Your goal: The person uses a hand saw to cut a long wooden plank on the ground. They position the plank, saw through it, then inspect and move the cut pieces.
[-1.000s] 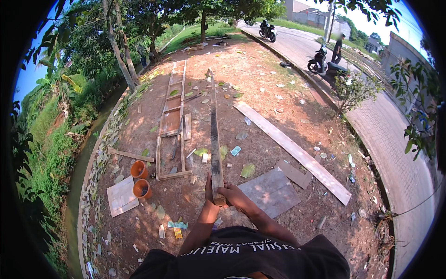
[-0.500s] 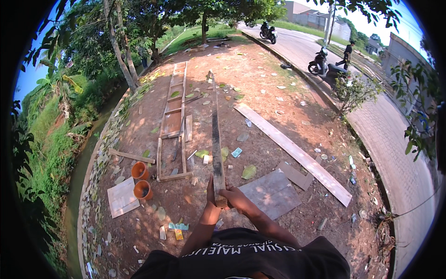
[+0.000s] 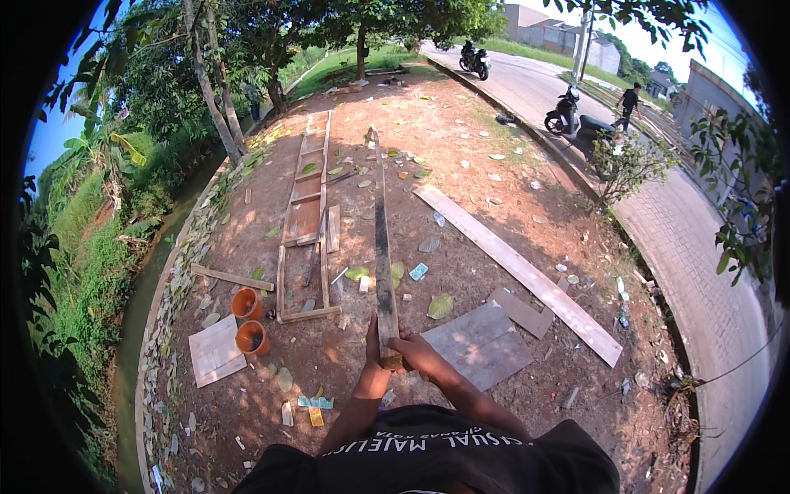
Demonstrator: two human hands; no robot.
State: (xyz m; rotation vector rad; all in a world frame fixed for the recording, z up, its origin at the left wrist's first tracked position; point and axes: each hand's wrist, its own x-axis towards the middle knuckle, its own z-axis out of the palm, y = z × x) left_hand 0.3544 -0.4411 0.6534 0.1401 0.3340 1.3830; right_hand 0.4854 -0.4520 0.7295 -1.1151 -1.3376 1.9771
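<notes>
While dappled sunlight falls across a patch of reddish bare ground [image 3: 354,226] outdoors, a person's two hands are clamped together on the near end of a long, narrow wooden beam [image 3: 383,247]. The left hand [image 3: 373,342] lies along its left side and the right hand [image 3: 415,352] wraps its right side; the fingers underneath are hidden. The beam, darkly stained along its middle, points straight away from the body at the centre of the view; whether its far end touches the soil cannot be told.

Dry leaves and litter speckle the dirt. Left of the beam lies a ladder-like wooden frame [image 3: 323,198], and nearer, two orange pots [image 3: 262,347] stand beside a square pale board [image 3: 216,350]. To the right, a long pale plank [image 3: 518,267] lies slantwise, with a grey sheet [image 3: 479,344] near its lower half.

A narrow water channel [image 3: 136,362] edged by greenery borders the left. Trees [image 3: 362,41] shade the far end. Along the right runs a paved road [image 3: 683,239], where motorcycles [image 3: 562,115] stand and another person [image 3: 629,103] in dark clothing is on foot.
</notes>
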